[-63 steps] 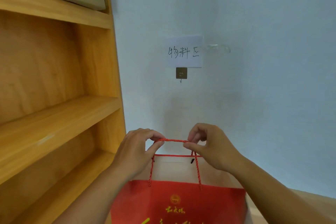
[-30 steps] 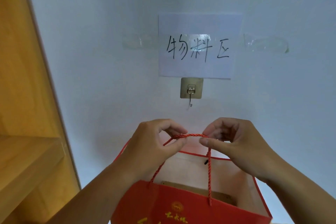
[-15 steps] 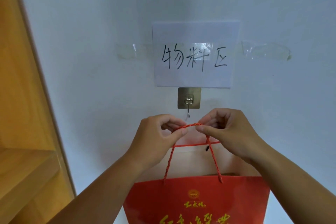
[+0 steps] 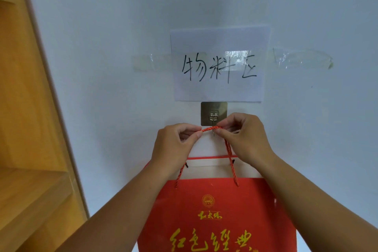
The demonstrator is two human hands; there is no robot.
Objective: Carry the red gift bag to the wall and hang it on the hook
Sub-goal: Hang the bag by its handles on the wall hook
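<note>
The red gift bag with gold lettering hangs below my hands, close to the pale wall. Its red rope handle is stretched between my left hand and my right hand, each pinching one end of the short taut span. That span lies across the small metal hook, which sits on a square adhesive plate just above my fingers. The hook's tip shows just below the rope. Whether the rope rests on the hook I cannot tell.
A white paper sign with black handwriting is taped to the wall right above the hook. A wooden shelf unit fills the left edge of the view. Bare wall lies right of the hook.
Both hands have raised the bag's handle from below the hook up to the hook's level, and the view has come closer to the wall.
</note>
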